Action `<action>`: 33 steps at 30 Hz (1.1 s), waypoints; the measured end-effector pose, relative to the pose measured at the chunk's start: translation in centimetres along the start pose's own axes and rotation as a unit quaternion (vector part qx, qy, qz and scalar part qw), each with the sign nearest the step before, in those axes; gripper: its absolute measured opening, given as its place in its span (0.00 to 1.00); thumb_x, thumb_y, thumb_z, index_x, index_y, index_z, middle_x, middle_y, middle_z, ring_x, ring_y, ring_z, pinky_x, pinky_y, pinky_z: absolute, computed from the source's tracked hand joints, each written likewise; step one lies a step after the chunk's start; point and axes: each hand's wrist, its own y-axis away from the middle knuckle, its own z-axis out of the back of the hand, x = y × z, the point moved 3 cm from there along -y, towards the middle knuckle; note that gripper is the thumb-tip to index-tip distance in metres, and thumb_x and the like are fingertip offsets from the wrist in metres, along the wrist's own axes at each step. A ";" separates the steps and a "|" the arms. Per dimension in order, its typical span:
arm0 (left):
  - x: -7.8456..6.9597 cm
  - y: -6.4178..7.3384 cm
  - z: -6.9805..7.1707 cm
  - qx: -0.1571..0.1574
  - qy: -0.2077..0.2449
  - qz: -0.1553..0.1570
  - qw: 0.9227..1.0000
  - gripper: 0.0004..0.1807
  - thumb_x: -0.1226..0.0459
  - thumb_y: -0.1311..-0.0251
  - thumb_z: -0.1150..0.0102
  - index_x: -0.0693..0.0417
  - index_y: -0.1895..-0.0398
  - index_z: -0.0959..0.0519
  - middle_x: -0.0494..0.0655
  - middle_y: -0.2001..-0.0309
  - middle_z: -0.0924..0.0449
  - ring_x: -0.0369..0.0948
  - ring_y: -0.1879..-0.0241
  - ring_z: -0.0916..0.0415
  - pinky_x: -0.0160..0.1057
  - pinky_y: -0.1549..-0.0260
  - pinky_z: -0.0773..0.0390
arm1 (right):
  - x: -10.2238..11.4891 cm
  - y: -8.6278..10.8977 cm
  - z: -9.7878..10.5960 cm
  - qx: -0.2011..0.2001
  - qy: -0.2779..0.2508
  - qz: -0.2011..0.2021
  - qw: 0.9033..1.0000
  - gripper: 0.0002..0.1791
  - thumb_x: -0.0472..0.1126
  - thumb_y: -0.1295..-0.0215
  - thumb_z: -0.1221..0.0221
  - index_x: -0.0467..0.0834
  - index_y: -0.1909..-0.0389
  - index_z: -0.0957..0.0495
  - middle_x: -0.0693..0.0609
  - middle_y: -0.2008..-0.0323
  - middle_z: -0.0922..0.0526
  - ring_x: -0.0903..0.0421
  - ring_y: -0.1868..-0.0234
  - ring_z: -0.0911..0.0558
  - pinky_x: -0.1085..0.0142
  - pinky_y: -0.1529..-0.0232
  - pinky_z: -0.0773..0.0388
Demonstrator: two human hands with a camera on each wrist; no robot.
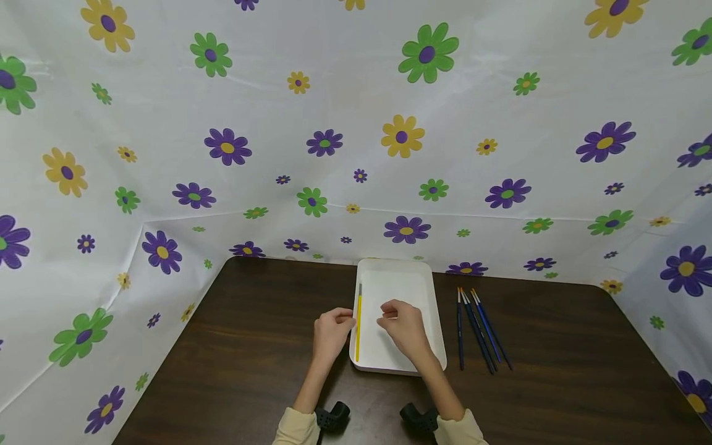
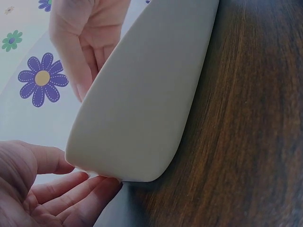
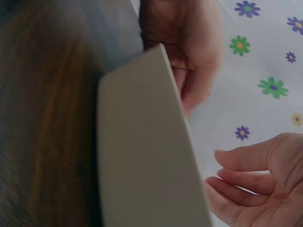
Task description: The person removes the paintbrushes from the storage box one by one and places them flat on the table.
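A white rectangular tray (image 1: 396, 278) lies on the table. Inside it, along the left wall, is a paintbrush with a yellow handle (image 1: 358, 327) and a grey upper end pointing away from me. My left hand (image 1: 332, 334) is at the tray's left rim beside this brush, its fingers loosely bent and holding nothing. In the left wrist view, its fingertips (image 2: 110, 185) are right at the tray's edge. Over the middle of the tray is my right hand (image 1: 405, 327), thumb and fingers slightly bent and apart, with nothing between them.
Several blue paintbrushes (image 1: 479, 330) with orange tips lie to the right of the tray on the dark wooden table (image 1: 256, 346). A white flower-printed cloth (image 1: 356, 111) hangs behind and around the table. Each wrist wears a black camera mount (image 1: 334, 416).
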 end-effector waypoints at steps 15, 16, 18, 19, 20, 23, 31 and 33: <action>-0.1 -0.1 0.1 0.014 0.003 -0.003 1.000 0.09 0.71 0.40 0.34 0.66 0.58 0.12 0.55 0.66 0.11 0.43 0.73 0.15 0.39 0.77 0.17 | -0.4 0.6 -3.4 0.038 0.001 0.014 0.999 0.15 0.24 0.48 0.29 0.28 0.57 0.16 0.40 0.63 0.13 0.46 0.60 0.13 0.56 0.59 0.15; -0.1 -0.1 0.1 0.016 0.006 -0.002 1.000 0.09 0.71 0.39 0.34 0.67 0.58 0.12 0.55 0.66 0.11 0.43 0.72 0.15 0.39 0.77 0.17 | -0.5 0.6 -3.6 0.041 -0.001 0.018 0.999 0.16 0.24 0.48 0.29 0.27 0.57 0.17 0.40 0.63 0.13 0.45 0.60 0.13 0.57 0.59 0.15; -0.1 -0.1 0.1 0.023 0.014 0.001 1.000 0.09 0.71 0.38 0.35 0.67 0.57 0.12 0.56 0.65 0.11 0.44 0.69 0.14 0.39 0.76 0.16 | -0.6 0.6 -3.8 0.044 -0.008 0.017 0.999 0.16 0.24 0.48 0.29 0.27 0.57 0.17 0.39 0.63 0.13 0.45 0.60 0.13 0.58 0.58 0.15; -0.2 -0.1 0.2 0.026 0.019 0.003 0.999 0.09 0.71 0.38 0.35 0.68 0.57 0.12 0.57 0.64 0.11 0.45 0.68 0.13 0.39 0.76 0.16 | -0.7 0.6 -3.9 0.046 -0.011 0.018 0.999 0.16 0.23 0.48 0.29 0.26 0.57 0.17 0.39 0.63 0.14 0.45 0.60 0.13 0.58 0.58 0.15; -0.2 -0.1 0.2 0.029 0.024 0.005 0.999 0.09 0.71 0.37 0.35 0.68 0.57 0.13 0.58 0.63 0.11 0.46 0.67 0.13 0.39 0.76 0.16 | -0.8 0.6 -3.9 0.047 -0.012 0.020 0.999 0.16 0.23 0.49 0.29 0.26 0.57 0.17 0.39 0.63 0.14 0.45 0.60 0.13 0.58 0.58 0.15; -0.2 -0.1 0.2 0.035 0.031 0.003 0.999 0.09 0.72 0.37 0.36 0.69 0.56 0.13 0.60 0.62 0.11 0.48 0.66 0.12 0.40 0.76 0.15 | -1.1 0.6 -4.1 0.051 -0.016 0.019 0.998 0.17 0.23 0.49 0.28 0.26 0.56 0.17 0.39 0.63 0.14 0.45 0.60 0.13 0.59 0.58 0.15; 0.0 -0.2 0.3 0.044 0.035 -0.002 0.998 0.10 0.72 0.36 0.36 0.70 0.55 0.13 0.61 0.60 0.11 0.48 0.65 0.12 0.40 0.76 0.15 | -1.0 0.5 -4.3 0.068 -0.005 0.040 0.997 0.19 0.23 0.50 0.27 0.24 0.55 0.18 0.39 0.62 0.14 0.45 0.60 0.13 0.59 0.58 0.15; 0.0 -0.2 0.3 0.045 0.036 -0.003 0.998 0.10 0.72 0.37 0.36 0.70 0.55 0.13 0.61 0.60 0.11 0.48 0.65 0.12 0.40 0.76 0.15 | -0.9 0.5 -4.4 0.075 -0.004 0.039 0.996 0.20 0.23 0.50 0.27 0.24 0.55 0.18 0.38 0.62 0.15 0.44 0.59 0.13 0.59 0.57 0.15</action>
